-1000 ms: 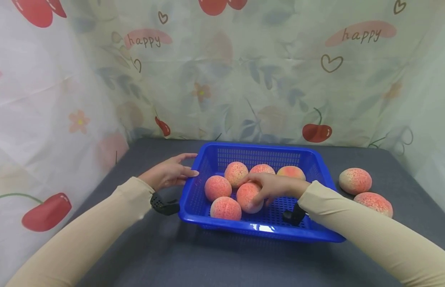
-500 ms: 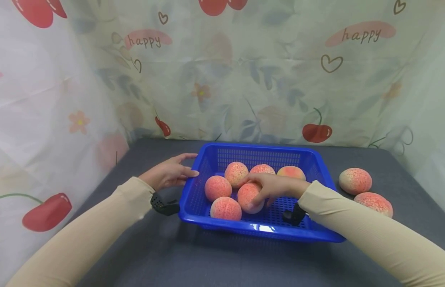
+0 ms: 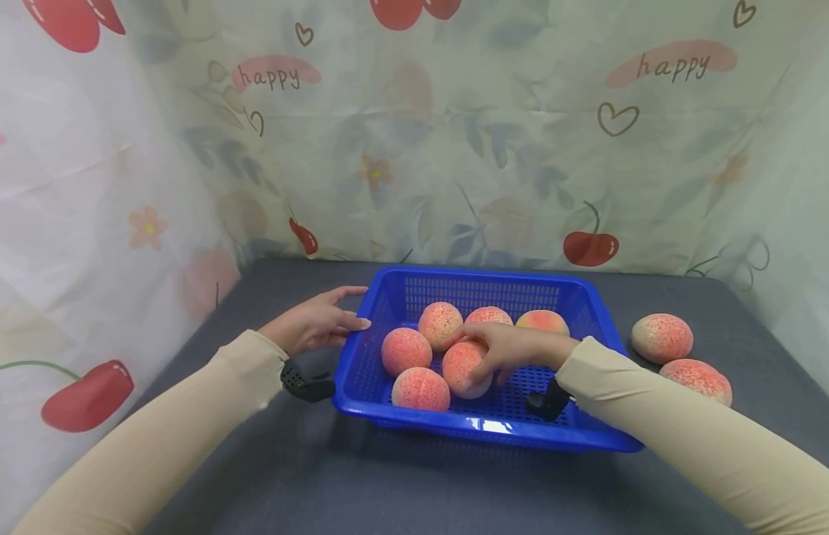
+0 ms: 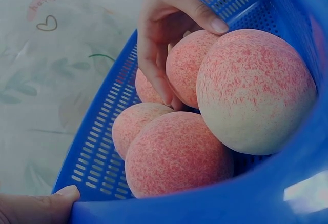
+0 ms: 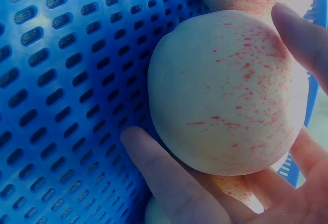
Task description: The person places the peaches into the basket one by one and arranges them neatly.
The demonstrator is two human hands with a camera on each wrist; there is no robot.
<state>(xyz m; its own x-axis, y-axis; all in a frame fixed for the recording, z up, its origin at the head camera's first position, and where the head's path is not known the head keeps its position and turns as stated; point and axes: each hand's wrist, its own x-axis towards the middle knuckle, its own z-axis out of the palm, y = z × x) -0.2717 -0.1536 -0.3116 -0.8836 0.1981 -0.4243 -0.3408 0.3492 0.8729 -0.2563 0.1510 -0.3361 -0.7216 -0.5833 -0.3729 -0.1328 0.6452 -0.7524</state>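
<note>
A blue plastic basket [image 3: 488, 425] with slotted walls stands on the dark table and bears several pink-and-cream peaches. My right hand [image 3: 511, 345] is down inside it, thumb and fingers curled round one peach [image 3: 463, 368]. In the right wrist view that peach [image 5: 225, 96] sits between the thumb and the other fingers, close to the basket floor. My left hand [image 3: 319, 321] holds the basket's left rim, thumb on top, the other fingers at the outer side. Beside the held peach lie a front peach [image 3: 421, 389] and a left peach [image 3: 405, 351].
Two more peaches, a rear one [image 3: 662, 337] and a nearer one [image 3: 698, 380], lie on the table [image 3: 414, 490] right of the basket; the right sleeve partly covers the nearer. A printed curtain [image 3: 441, 148] hangs behind and at both sides.
The gripped peach shifts very slightly to the right between the oldest frame and the later ones. Both hands and the basket stay practically where they were.
</note>
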